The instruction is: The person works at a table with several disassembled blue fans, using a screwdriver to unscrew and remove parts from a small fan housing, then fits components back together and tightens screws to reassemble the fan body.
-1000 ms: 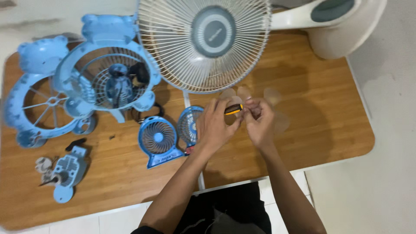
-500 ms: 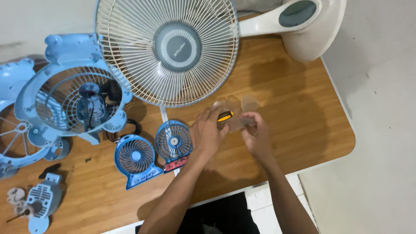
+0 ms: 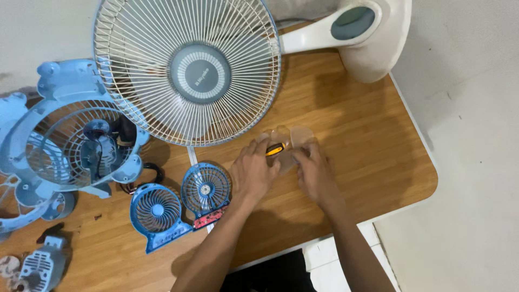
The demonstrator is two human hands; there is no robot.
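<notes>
Hands unmoved since before over the wooden table [image 3: 351, 135], left hand [image 3: 254, 170] grip around a yellow-black screwdriver [image 3: 274, 149], right hand [image 3: 313, 170] grip on a clear fan blade [image 3: 300, 135].

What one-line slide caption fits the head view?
Left hand holds a yellow-and-black tool against a clear fan blade steadied by the right hand, beside two small blue fans.

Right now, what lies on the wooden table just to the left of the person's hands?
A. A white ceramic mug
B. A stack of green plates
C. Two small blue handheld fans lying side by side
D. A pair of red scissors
C: two small blue handheld fans lie side by side on the wooden table, just beside the left hand, while the right hand is on the other side.
</notes>
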